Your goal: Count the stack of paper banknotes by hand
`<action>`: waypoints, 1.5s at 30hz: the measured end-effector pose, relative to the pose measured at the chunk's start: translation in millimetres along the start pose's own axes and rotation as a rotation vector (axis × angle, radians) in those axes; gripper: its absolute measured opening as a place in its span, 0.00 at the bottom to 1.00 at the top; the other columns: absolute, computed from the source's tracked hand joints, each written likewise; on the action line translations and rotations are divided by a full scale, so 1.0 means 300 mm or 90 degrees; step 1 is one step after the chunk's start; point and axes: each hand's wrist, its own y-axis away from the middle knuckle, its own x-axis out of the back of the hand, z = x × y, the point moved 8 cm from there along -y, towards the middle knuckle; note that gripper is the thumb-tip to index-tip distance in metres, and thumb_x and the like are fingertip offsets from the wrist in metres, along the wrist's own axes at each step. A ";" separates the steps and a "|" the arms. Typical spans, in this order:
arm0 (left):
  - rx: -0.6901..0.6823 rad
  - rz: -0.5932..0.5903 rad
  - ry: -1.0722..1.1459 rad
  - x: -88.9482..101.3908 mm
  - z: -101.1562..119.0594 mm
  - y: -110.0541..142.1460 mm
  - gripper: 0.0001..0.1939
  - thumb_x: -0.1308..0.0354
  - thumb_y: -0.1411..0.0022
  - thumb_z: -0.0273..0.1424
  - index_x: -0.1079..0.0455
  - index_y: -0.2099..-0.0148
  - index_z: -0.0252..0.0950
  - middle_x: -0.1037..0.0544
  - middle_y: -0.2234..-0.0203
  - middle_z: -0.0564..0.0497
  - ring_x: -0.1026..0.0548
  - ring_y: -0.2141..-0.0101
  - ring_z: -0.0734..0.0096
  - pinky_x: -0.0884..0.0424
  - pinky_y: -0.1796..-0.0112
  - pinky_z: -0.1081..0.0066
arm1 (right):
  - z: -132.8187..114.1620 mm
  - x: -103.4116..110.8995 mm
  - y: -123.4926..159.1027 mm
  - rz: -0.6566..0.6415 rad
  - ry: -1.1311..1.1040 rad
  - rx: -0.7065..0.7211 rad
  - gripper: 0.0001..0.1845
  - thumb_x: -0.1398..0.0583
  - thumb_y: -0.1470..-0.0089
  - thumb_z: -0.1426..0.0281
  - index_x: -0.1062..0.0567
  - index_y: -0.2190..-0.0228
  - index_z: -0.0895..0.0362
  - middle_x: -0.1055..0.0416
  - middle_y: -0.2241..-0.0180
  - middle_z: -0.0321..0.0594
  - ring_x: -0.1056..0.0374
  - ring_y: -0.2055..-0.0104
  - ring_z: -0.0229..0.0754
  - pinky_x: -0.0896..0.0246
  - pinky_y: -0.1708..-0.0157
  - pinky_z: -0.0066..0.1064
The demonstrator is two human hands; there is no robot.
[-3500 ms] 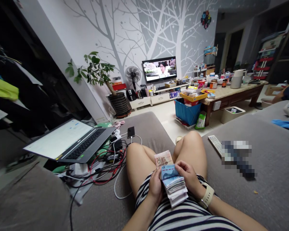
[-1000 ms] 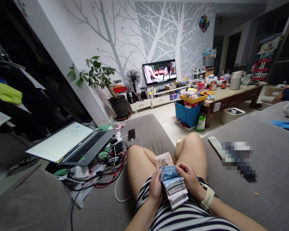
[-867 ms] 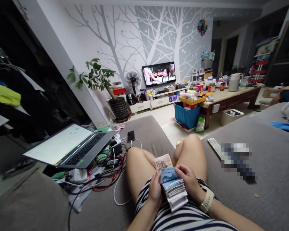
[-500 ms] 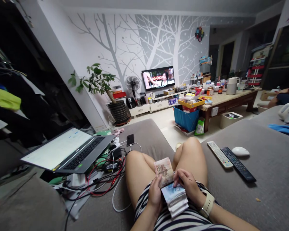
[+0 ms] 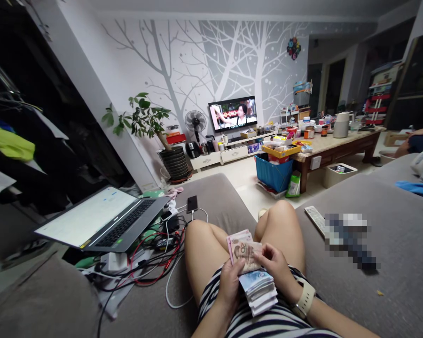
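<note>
A stack of brownish 20 banknotes (image 5: pixel 237 244) is gripped between the thumb and fingers of my left hand (image 5: pixel 229 284), above my lap. My right hand (image 5: pixel 278 268), with a pale watch on its wrist, pinches the right edge of the top note, which bends over to the right across the stack. Just below lies a thick pile of folded notes (image 5: pixel 258 291) with a blue note on top, resting on my striped clothing between my forearms. The fingers under the stack are partly hidden.
On the sofa to my left are an open laptop (image 5: pixel 127 225), tangled cables (image 5: pixel 162 253) and a phone (image 5: pixel 192 203). A white remote (image 5: pixel 314 218) and a blurred-out patch lie to my right. Ahead stand a cluttered table (image 5: pixel 359 137) and a blue bin (image 5: pixel 273 172).
My right hand has shifted from the blue note up to the stack's right edge. The top 20 note is now pulled over rightward, and pinkish edges show behind it.
</note>
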 end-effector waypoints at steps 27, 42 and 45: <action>-0.075 0.076 -0.059 0.049 0.033 -0.019 0.15 0.43 0.51 0.35 0.24 0.63 0.31 0.19 0.67 0.44 0.24 0.61 0.55 0.29 0.60 0.61 | -0.090 -0.031 0.026 -0.059 -0.085 0.026 0.15 0.43 0.47 0.58 0.31 0.74 0.58 0.38 0.77 0.34 0.44 0.74 0.37 0.47 0.74 0.27; -0.062 0.058 -0.039 0.081 0.007 -0.043 0.17 0.42 0.50 0.35 0.25 0.60 0.30 0.20 0.62 0.42 0.25 0.58 0.53 0.32 0.55 0.58 | -0.081 -0.025 0.029 -0.038 -0.074 0.012 0.18 0.43 0.49 0.55 0.31 0.75 0.58 0.39 0.78 0.34 0.45 0.75 0.36 0.47 0.74 0.26; -0.054 0.057 -0.032 0.073 0.005 -0.037 0.16 0.42 0.50 0.35 0.25 0.61 0.30 0.20 0.64 0.43 0.25 0.58 0.54 0.32 0.56 0.58 | -0.080 -0.026 0.030 -0.039 -0.076 0.007 0.18 0.43 0.49 0.54 0.31 0.75 0.58 0.39 0.78 0.34 0.44 0.75 0.37 0.47 0.74 0.26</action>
